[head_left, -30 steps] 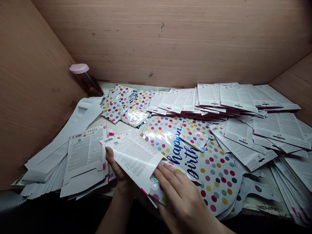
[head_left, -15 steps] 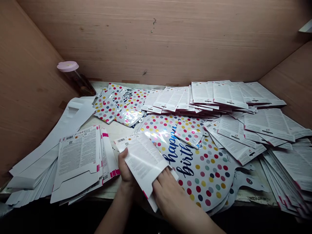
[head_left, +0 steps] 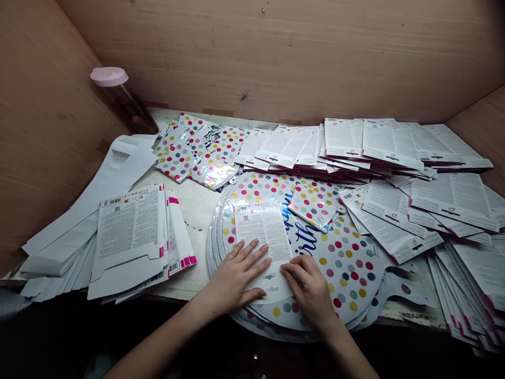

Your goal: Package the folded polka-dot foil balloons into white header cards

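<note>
A white printed card [head_left: 262,231] with a barcode along its top edge lies flat on a stack of polka-dot foil balloons [head_left: 347,263] printed with blue "happy birthday" script. My left hand [head_left: 236,273] rests on the card's lower left part with its fingers spread. My right hand [head_left: 307,284] sits against the card's lower right edge, fingers slightly curled. A small folded polka-dot foil balloon packet [head_left: 313,202] lies on the stack beyond the card.
Piles of printed cards [head_left: 453,197] fill the right and back. A stack of card sheets [head_left: 132,237] and long white strips [head_left: 90,221] lie left. Polka-dot foil packets [head_left: 177,158] and a pink-lidded jar [head_left: 109,77] stand at the back, within plywood walls [head_left: 47,131].
Both hands held the card raised over the balloons and have lowered it. It now lies flat on the stack, further left, with both hands pressing on it.
</note>
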The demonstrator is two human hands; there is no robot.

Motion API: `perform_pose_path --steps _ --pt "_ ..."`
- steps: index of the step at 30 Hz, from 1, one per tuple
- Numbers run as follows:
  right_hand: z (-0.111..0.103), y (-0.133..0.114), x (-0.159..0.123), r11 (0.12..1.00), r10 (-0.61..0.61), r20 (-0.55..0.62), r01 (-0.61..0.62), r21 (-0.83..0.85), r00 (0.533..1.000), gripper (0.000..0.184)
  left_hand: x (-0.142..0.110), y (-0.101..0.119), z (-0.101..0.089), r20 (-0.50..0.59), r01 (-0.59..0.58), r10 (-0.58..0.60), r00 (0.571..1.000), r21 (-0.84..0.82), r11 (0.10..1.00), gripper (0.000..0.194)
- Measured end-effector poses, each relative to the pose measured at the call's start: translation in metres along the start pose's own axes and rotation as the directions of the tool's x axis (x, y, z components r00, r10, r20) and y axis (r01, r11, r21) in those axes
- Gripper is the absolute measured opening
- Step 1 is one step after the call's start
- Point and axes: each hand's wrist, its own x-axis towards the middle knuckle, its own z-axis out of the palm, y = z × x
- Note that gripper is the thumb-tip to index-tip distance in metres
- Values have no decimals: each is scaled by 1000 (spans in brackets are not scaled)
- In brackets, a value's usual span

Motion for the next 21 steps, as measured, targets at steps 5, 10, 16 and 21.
perform_pose_path --steps 5,10,16,21 --pt "-1 -4 -6 1000 -22 -11 22 -14 1000 15 -5 1 -4 78 14 -13 997 -5 1000 87" --pt "1 -4 -4 1000 8 -7 -8 30 1000 15 -5 0 -2 77 1 1 997 -28 1000 97" --pt "3 -4 -2 999 38 30 -39 13 999 11 -5 0 -2 83 15 -15 996 -7 1000 96" --pt "12 2 -3 984 29 87 -13 -178 996 12 -6 1 -3 85 5 -3 996 -22 1000 97"
